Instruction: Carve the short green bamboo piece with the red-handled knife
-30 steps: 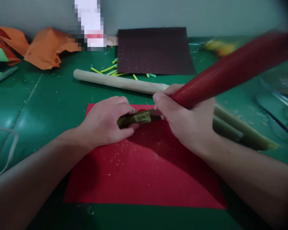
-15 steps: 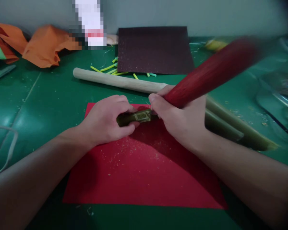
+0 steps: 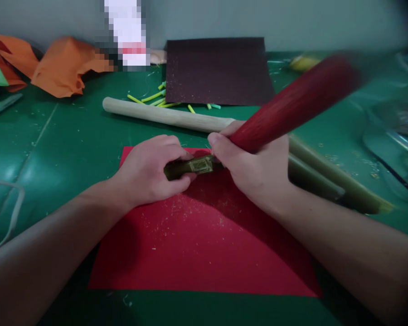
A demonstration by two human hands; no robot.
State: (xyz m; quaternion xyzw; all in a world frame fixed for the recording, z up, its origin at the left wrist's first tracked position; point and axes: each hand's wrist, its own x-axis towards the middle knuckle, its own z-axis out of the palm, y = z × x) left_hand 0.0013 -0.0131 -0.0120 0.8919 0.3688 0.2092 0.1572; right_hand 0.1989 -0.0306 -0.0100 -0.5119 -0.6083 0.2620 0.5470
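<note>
My left hand point(image 3: 149, 174) is closed around a short dark green stick point(image 3: 190, 166) and presses it onto a red paper sheet point(image 3: 204, 244). A pale scraped patch shows on the stick's upper side. My right hand point(image 3: 255, 170) grips a long red-handled tool point(image 3: 292, 106) whose handle slants up to the right and is blurred by motion. The tool's working end meets the stick between the two hands; its tip is hidden by my fingers. Fine pale shavings lie scattered over the red sheet.
A pale wooden rod point(image 3: 166, 115) lies behind the hands, two long green stalks point(image 3: 329, 181) to the right. A dark sandpaper sheet point(image 3: 219, 70) and short cut green pieces point(image 3: 163, 99) sit at the back. Orange paper point(image 3: 64, 65) is crumpled far left. A clear plastic tray point(image 3: 391, 136) stands right.
The red handle has swung a little lower and leftward, and my right hand has shifted slightly left along the stick. My left hand keeps its hold.
</note>
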